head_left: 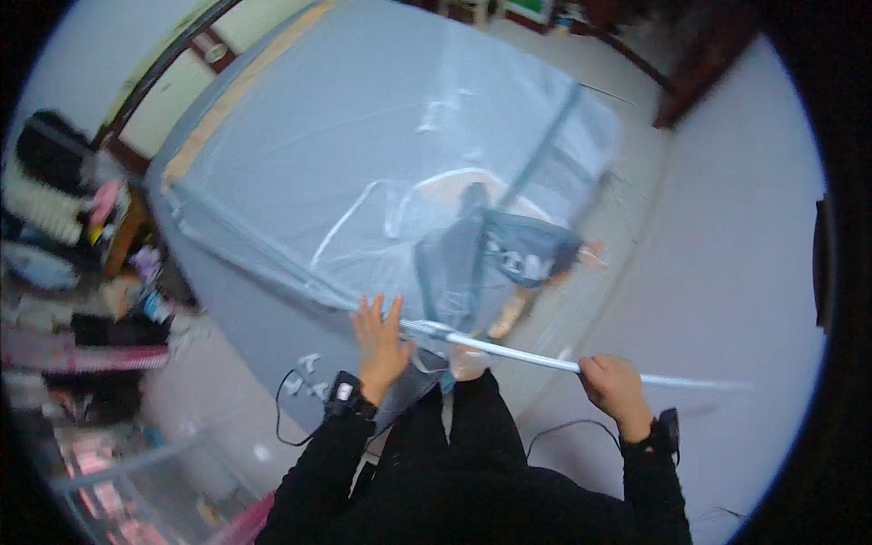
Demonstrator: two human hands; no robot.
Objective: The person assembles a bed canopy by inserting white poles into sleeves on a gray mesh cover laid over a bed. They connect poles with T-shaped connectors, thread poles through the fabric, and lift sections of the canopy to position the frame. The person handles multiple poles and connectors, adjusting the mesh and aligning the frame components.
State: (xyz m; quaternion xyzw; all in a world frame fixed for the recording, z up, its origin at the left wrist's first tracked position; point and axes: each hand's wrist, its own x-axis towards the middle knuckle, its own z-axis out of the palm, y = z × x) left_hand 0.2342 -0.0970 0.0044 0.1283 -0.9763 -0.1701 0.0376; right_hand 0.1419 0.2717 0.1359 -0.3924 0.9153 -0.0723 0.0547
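A long white pole [522, 354] runs sideways in front of me, and my right hand [615, 389] is wrapped round it, with its far end sticking out to the right. The pole's left part goes into the edge of a sheer grey-blue mosquito net [300, 154], where the fabric bunches up around it. My left hand [380, 350] lies with fingers spread on this edge, just left of where the pole comes out. A folded blue-grey panel of the net [531, 250] with white marks slumps beyond the pole.
The net is spread over a large bed with a dark-framed headboard [163, 91] at the far left. Clutter [54, 227] and a clear-sided storage rack [145, 481] crowd the left. White small pieces [313, 372] lie near my left forearm. A pale wall [736, 245] rises at the right.
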